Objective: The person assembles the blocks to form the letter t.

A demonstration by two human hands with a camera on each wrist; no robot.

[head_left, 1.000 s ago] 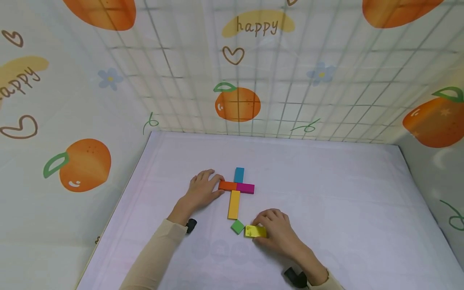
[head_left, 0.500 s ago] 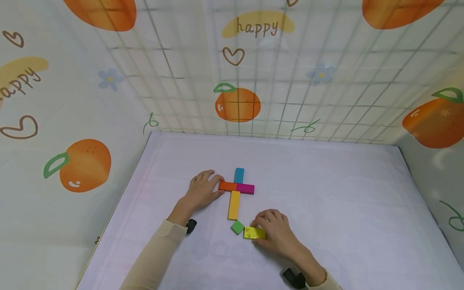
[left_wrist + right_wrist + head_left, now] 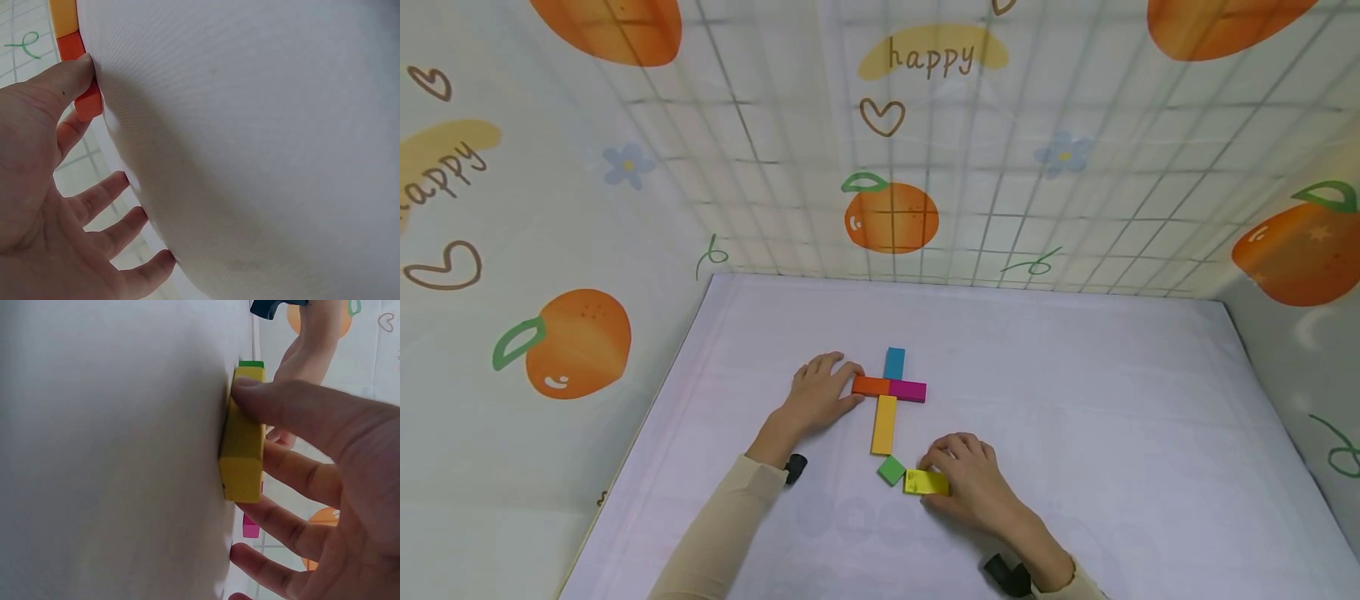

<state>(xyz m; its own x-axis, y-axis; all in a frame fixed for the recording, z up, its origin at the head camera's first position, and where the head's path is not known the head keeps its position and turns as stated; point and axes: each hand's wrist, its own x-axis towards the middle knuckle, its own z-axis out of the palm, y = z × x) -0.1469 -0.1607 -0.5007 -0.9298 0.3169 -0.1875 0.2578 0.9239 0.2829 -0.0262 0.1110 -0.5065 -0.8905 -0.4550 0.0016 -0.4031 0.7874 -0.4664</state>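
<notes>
Between thumb and index finger, my left hand pinches the left end of an orange-red block; the left wrist view shows the thumb on its near side and the other fingertips on the cloth. A magenta block lies end to end with it. Behind them stands a blue block, and in front a longer amber block. A small green block, turned cornerwise, lies at the amber block's near end. My right hand pinches a bright yellow block, whose left end meets the green block's right corner.
A white cloth covers the table. Patterned curtains with printed oranges enclose the back and both sides. A black wrist device sits at the right wrist, and another at the left.
Over the first half second, the right hand shifted the yellow block slightly left and toward the body, up to the green block. Since then it is still. The left hand stays in place.
</notes>
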